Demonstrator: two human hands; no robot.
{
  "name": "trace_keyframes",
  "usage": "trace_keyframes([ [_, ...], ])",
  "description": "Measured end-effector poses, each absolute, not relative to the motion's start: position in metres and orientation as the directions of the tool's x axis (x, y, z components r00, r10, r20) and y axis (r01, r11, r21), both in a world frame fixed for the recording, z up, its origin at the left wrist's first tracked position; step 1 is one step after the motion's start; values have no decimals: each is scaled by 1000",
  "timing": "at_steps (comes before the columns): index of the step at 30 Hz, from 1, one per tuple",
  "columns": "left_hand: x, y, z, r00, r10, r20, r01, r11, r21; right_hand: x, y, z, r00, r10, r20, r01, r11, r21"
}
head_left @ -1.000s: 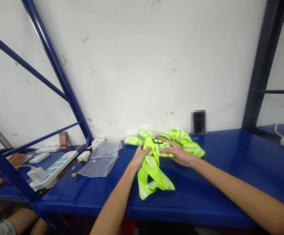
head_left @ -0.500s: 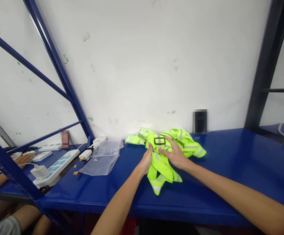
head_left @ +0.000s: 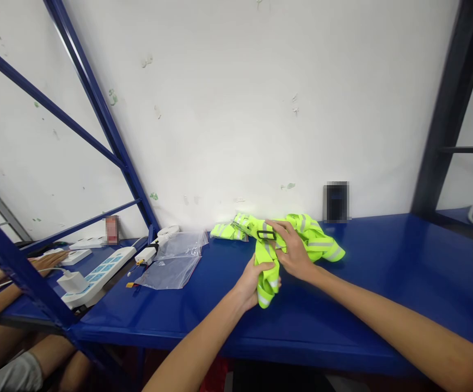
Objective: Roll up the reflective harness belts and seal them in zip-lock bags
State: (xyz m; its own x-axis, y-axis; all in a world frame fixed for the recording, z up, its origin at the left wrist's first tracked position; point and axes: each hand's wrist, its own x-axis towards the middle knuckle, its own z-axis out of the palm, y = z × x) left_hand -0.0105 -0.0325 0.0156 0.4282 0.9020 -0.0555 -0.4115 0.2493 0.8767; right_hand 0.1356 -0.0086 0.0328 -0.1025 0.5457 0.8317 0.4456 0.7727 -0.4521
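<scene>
A fluorescent yellow-green reflective strap vest [head_left: 266, 280] with silver stripes is bunched between my hands above the table. My left hand [head_left: 250, 283] is closed round its lower hanging straps, thumb across the front. My right hand [head_left: 295, 250] grips the upper part, fingers over the top beside a black rectangular buckle [head_left: 266, 234]. More yellow-green strapping [head_left: 320, 245] lies loosely on the table behind my right hand. To the left of it sits a folded yellow-green piece [head_left: 228, 231], seemingly in clear plastic. Some fingertips are hidden by the fabric.
Clear plastic bags [head_left: 174, 267], a white fan [head_left: 168, 231] and a small white device with wires [head_left: 145, 255] lie left on the blue table [head_left: 367, 283]. A white power strip [head_left: 101, 275] lies beyond the blue frame post [head_left: 19, 272]. Another person's hand [head_left: 50, 261] rests farther left. A blurred dark object [head_left: 336, 202] stands at the wall.
My left hand has moved down and gathered the dangling straps into its grip. My right hand has shifted slightly up over the bundle, and the buckle has tilted flatter.
</scene>
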Motion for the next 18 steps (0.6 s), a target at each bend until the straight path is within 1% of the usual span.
trace_keyframes([
  [2,-13,-45,14,353,918,-182,-381,319,868,143,-6,29,-164,516,840,455,796,-400],
  [4,-18,-61,13,294,917,-268,-400,373,837,151,-5,23,-296,482,824,458,829,-321],
  [7,-30,-87,14,307,900,-310,-459,425,780,159,-5,13,-560,400,726,425,891,-163],
  [8,-34,-95,15,317,891,-324,-468,444,764,160,-5,10,-622,373,688,413,903,-116],
  [10,-39,-109,17,317,877,-361,-472,476,742,161,-6,6,-687,343,640,404,913,-55],
  [11,-40,-115,18,305,874,-379,-479,485,732,160,-6,4,-699,341,629,404,913,-46],
  [15,-36,-121,21,223,862,-455,-559,495,665,151,-7,-2,-710,377,595,420,905,-72],
  [16,-35,-118,21,207,856,-473,-558,501,662,149,-8,-3,-720,392,572,433,899,-72],
  [18,-37,-111,22,205,855,-477,-512,509,692,145,-11,-3,-749,425,509,458,886,-65],
])
